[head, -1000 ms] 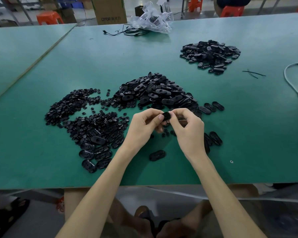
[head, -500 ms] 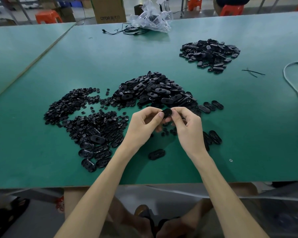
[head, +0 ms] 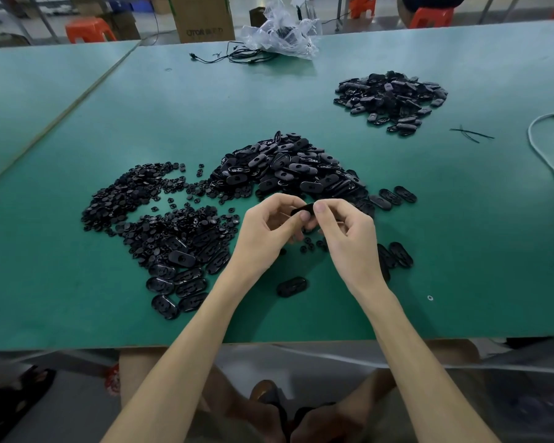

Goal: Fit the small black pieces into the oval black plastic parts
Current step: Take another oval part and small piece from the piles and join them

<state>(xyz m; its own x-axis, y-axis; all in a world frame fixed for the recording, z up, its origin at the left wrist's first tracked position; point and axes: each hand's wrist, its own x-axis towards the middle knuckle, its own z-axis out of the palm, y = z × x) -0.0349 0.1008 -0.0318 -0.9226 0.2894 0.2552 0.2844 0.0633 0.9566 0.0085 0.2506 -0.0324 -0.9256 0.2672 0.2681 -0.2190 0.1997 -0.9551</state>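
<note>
The green tabletop [head: 77,314] has a matte, felt-like face and a pale bare edge nearest the person. Just in from that edge a lone oval part [head: 291,286] lies flat between the two forearms, glossy black with rounded ends. To its left, a loose row of the same oval parts [head: 173,282] lies at the near end of a spread of small black pieces [head: 135,199], which are round and button-like.

Above the lone part, the left hand [head: 266,225] and right hand [head: 349,238] meet over the tabletop. The fingers of both are curled, and their thumbs and fingertips pinch one oval black part [head: 303,208] held between them, clear of the surface. The fingers cover most of it, so I cannot tell whether a small piece sits in it. A few stray small pieces [head: 307,244] lie under the hands, and two more ovals [head: 400,254] lie just right of the right wrist.

Behind the hands rises the main heap of oval parts [head: 285,167]. Farther right is a second, lower heap [head: 390,97], with thin black strands [head: 470,134] and a white cable [head: 544,148] beyond it. At the far edge lie a crumpled clear plastic bag [head: 282,30] and a black cord [head: 231,57].
</note>
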